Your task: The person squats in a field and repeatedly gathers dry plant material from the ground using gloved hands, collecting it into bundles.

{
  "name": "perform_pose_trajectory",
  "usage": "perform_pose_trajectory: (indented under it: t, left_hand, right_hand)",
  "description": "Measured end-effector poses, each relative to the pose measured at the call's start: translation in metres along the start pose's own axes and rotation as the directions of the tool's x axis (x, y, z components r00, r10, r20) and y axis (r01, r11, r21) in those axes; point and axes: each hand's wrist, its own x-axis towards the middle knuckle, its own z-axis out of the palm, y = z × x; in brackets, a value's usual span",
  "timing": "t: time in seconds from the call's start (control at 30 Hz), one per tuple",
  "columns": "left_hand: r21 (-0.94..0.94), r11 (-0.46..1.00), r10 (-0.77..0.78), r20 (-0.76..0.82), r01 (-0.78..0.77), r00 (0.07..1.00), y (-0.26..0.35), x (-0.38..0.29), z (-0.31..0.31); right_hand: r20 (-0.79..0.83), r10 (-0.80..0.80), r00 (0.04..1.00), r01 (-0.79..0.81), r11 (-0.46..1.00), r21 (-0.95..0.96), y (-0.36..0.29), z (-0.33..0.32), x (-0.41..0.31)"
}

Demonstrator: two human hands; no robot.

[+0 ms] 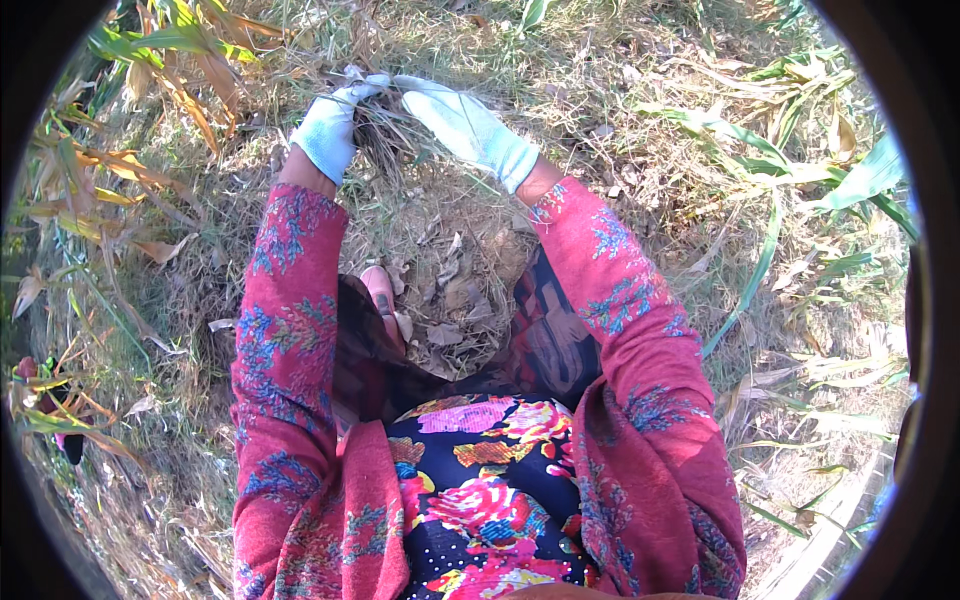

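Observation:
A bundle of dry grass and thin stalks (pixel 384 142) hangs between my two hands, above the ground in front of me. My left hand (pixel 337 124), in a pale knitted work glove, is closed around the upper part of the bundle. My right hand (pixel 465 127), gloved alike, reaches in from the other side, palm fairly flat, its fingertips at the top of the bundle. Whether those fingers grip any stalks is hard to see. Some green blades mix with the dry ones.
Maize plants (pixel 187 52) with green and browned leaves stand at the left; more maize leaves (pixel 780 157) spread at the right. Dry leaves (pixel 446 334) and straw cover the soil near my pink shoe (pixel 379 289). A dark and pink shape (pixel 64 420), unclear, shows at far left.

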Motion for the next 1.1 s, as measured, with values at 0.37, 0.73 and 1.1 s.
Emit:
perform_pose_trajectory:
  t: [0.37,0.73,1.1]
  left_hand:
    - [-0.248,0.967,0.042,-0.105,-0.067,0.994,0.026,0.009,-0.028]
    - [-0.483,0.873,0.223,0.278,-0.065,0.934,0.029,-0.004,-0.032]
    - [-0.486,0.777,0.315,-0.248,-0.399,0.916,0.044,0.007,-0.068]
  right_hand:
    - [-0.124,0.348,0.929,-0.237,0.818,0.524,0.007,-0.009,0.004]
    - [0.258,0.316,0.913,-0.405,0.784,0.471,0.014,-0.006,-0.011]
    - [0.510,0.302,0.806,-0.552,0.070,0.831,0.004,0.027,-0.013]
